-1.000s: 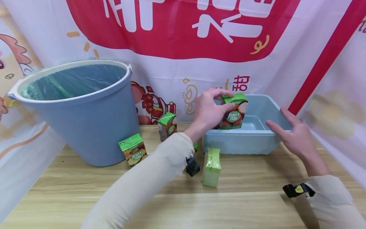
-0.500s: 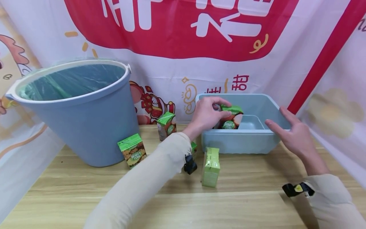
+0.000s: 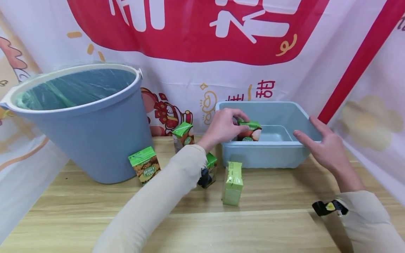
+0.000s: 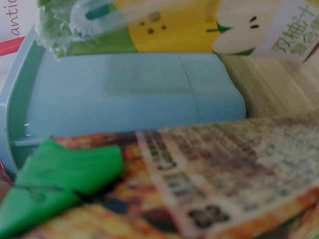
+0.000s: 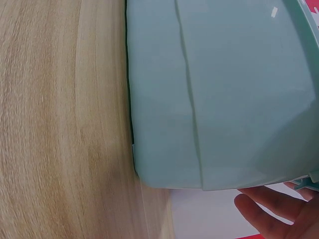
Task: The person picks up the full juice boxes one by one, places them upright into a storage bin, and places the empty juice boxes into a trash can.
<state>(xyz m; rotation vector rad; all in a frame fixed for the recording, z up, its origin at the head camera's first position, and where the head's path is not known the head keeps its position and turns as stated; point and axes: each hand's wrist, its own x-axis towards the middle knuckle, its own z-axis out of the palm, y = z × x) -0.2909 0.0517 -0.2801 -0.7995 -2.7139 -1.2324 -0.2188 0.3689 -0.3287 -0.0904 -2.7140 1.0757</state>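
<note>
My left hand [image 3: 223, 127] reaches over the front left rim of a light blue plastic bin [image 3: 265, 156]. Between its thumb and fingers it holds a drink carton [image 3: 254, 134] with a green top, low inside the bin; the carton's lower part is hidden behind the front wall. At the bin's right end my right hand [image 3: 330, 154] grips the rim, thumb over the inner side and fingers along the outer wall. In the right wrist view, fingers [image 5: 271, 209] show beside the end wall. The left wrist view has a yellow-green carton [image 4: 169, 27] and a brown-patterned carton [image 4: 239, 174] close up.
A large blue bucket [image 3: 104, 140] with a clear liner stands at the left. One carton [image 3: 145, 167] leans against it, another [image 3: 183, 138] stands farther back. Another green-topped carton [image 3: 212, 163] is beneath my left wrist. A printed cloth [image 3: 190, 45] hangs behind the wooden table [image 3: 253, 232].
My left hand has lowered the green-topped carton deeper into the bin and slightly leftward. The right hand has stayed at the bin's right end.
</note>
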